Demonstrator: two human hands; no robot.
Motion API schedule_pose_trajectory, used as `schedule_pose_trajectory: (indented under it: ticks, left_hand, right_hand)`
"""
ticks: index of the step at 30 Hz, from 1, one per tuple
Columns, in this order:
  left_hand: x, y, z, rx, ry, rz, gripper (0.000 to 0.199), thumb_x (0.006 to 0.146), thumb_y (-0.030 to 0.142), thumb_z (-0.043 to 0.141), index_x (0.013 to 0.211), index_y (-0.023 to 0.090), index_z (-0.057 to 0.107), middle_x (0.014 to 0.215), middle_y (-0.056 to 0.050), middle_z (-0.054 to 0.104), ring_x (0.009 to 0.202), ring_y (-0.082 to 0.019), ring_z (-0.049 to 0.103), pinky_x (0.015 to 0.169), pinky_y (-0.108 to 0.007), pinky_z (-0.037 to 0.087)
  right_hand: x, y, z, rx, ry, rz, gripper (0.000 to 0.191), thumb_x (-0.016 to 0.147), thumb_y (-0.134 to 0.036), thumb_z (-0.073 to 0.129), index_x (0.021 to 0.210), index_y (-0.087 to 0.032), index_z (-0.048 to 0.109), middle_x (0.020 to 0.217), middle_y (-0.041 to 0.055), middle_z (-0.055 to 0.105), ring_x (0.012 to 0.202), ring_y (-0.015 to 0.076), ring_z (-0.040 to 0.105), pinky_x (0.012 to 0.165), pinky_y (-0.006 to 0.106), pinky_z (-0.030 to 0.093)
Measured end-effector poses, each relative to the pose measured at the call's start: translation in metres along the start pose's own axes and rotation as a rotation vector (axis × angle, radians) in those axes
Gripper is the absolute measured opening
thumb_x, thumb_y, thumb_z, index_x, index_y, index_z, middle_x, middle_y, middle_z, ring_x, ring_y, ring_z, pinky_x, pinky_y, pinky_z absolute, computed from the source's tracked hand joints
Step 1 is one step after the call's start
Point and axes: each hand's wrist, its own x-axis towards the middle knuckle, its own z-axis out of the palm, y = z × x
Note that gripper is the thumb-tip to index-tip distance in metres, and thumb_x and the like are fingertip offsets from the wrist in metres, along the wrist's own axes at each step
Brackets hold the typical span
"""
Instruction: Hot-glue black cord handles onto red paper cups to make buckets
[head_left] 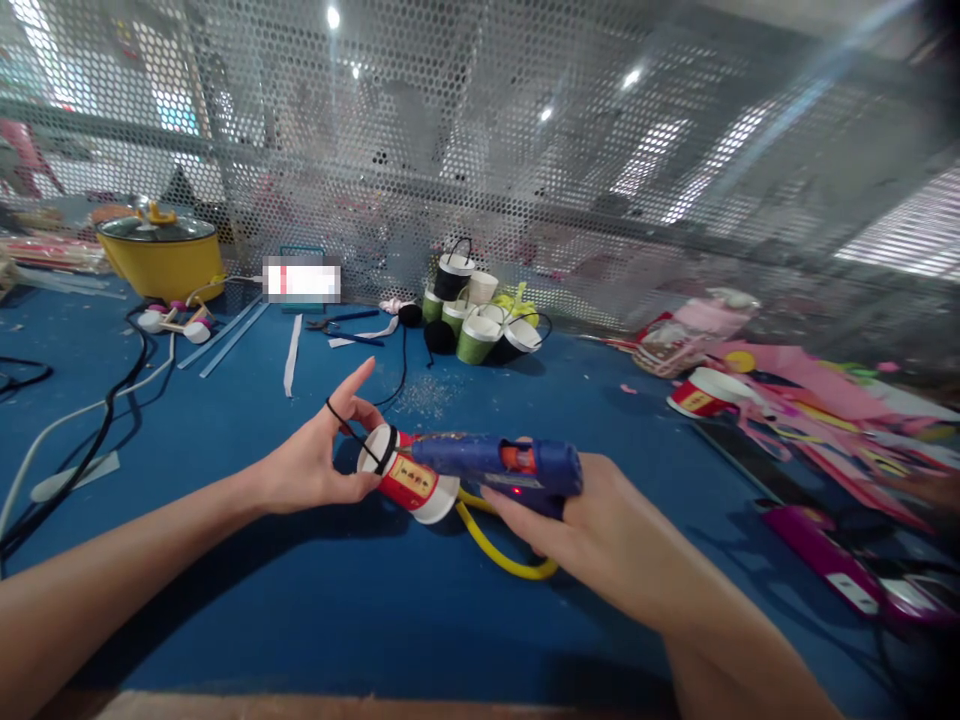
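Observation:
My left hand [322, 455] grips the rim end of a small red and white paper cup [414, 482], which lies tilted on its side above the blue table. A black cord [386, 450] runs round the cup near that end and loops up over my left fingers. In my right hand [592, 515] is a blue glue gun [491, 462] with a small red light lit. Its nozzle points left and meets or nearly meets the cord on the cup; the exact contact is too small to tell. A yellow cable [499, 560] curves below the gun.
Several small cups [476, 338] and black yarn balls [439, 337] stand at the back. Pliers [349, 328] and white strips lie left of them, near a yellow pot [161, 255]. Right are another red cup [705, 392], pink ribbons [817, 420] and a purple power strip [821, 555].

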Motion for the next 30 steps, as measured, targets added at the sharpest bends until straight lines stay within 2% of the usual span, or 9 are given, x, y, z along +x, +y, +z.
schedule_pose_trajectory:
  ticks: [8, 12, 17, 23, 30]
  left_hand:
    - [0.0001, -0.0006, -0.0006, -0.037, -0.019, 0.057, 0.096, 0.068, 0.012, 0.062, 0.14, 0.029, 0.0, 0.099, -0.003, 0.05, 0.092, -0.017, 0.047, 0.092, -0.04, 0.031]
    - [0.0003, -0.0003, -0.0002, -0.015, -0.026, 0.058, 0.097, 0.068, 0.012, 0.062, 0.14, 0.029, 0.0, 0.099, -0.002, 0.05, 0.093, -0.016, 0.046, 0.093, -0.039, 0.029]
    - [0.0008, 0.0013, 0.0002, -0.005, -0.017, 0.028, 0.096, 0.068, 0.013, 0.062, 0.14, 0.03, 0.0, 0.098, -0.002, 0.05, 0.091, -0.016, 0.047, 0.091, -0.039, 0.031]
    - [0.0005, 0.0022, -0.0002, 0.025, 0.0, 0.01, 0.098, 0.067, 0.014, 0.063, 0.14, 0.029, 0.0, 0.099, -0.003, 0.051, 0.091, -0.017, 0.048, 0.09, -0.04, 0.032]
    - [0.0007, -0.0001, -0.0008, 0.014, -0.029, 0.058, 0.096, 0.068, 0.013, 0.062, 0.14, 0.029, 0.0, 0.101, -0.004, 0.05, 0.095, -0.018, 0.047, 0.092, -0.041, 0.031]
  right_hand:
    - [0.0016, -0.0011, -0.0033, 0.005, 0.017, 0.024, 0.021, 0.078, -0.035, 0.052, 0.069, -0.018, 0.059, 0.058, -0.0023, 0.059, 0.05, 0.0112, 0.048, 0.045, 0.02, 0.041]
    - [-0.001, 0.0003, -0.0021, 0.005, -0.032, 0.022, 0.022, 0.078, -0.036, 0.053, 0.069, -0.018, 0.06, 0.057, -0.0028, 0.057, 0.049, 0.0105, 0.047, 0.043, 0.02, 0.04]
    - [-0.0031, 0.0, -0.0001, -0.028, -0.003, 0.016, 0.023, 0.078, -0.035, 0.052, 0.067, -0.017, 0.059, 0.058, -0.0021, 0.059, 0.051, 0.0111, 0.049, 0.046, 0.02, 0.041]
    - [-0.0026, -0.0053, 0.0019, -0.04, -0.024, -0.033, 0.014, 0.077, -0.026, 0.053, 0.07, -0.018, 0.062, 0.065, -0.0005, 0.065, 0.057, 0.013, 0.055, 0.054, 0.021, 0.044]
    - [-0.0033, -0.0025, -0.0003, -0.038, 0.0, 0.012, 0.02, 0.078, -0.033, 0.052, 0.067, -0.018, 0.06, 0.057, -0.0021, 0.058, 0.051, 0.0119, 0.049, 0.044, 0.021, 0.04]
